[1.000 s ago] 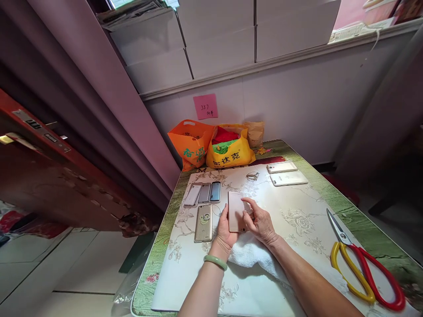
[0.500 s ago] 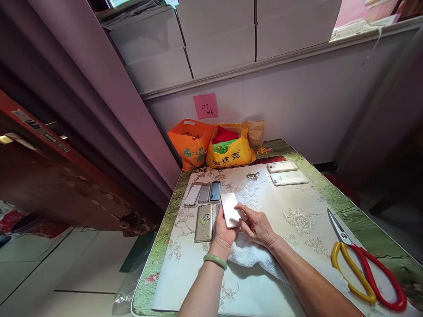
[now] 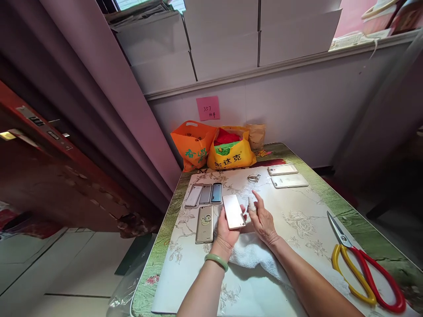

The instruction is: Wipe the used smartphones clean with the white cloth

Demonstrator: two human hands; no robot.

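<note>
My left hand (image 3: 227,229) is closed around the edges of a pale gold smartphone (image 3: 233,212), its flat face turned up. Just right of the phone, my right hand (image 3: 262,222) grips what looks like a small white spray bottle (image 3: 251,204), with the index finger raised behind its top. The lower part of the bottle is hidden by my fingers. A white towel (image 3: 247,252) lies under both wrists. Beside my left hand rests a gold phone (image 3: 205,224) with a cartoon face on its back.
Behind it lie a white phone (image 3: 194,195), a grey phone (image 3: 205,193) and a blue phone (image 3: 216,193). Two pale phones (image 3: 289,181) lie at the far right. Large scissors (image 3: 358,259) point away at the right edge. An orange bag (image 3: 193,147) and yellow bag (image 3: 231,154) stand against the wall.
My right hand has moved right, away from the phone's face, and its index finger has lifted. The white bottle top now shows. My left hand still holds the phone.
</note>
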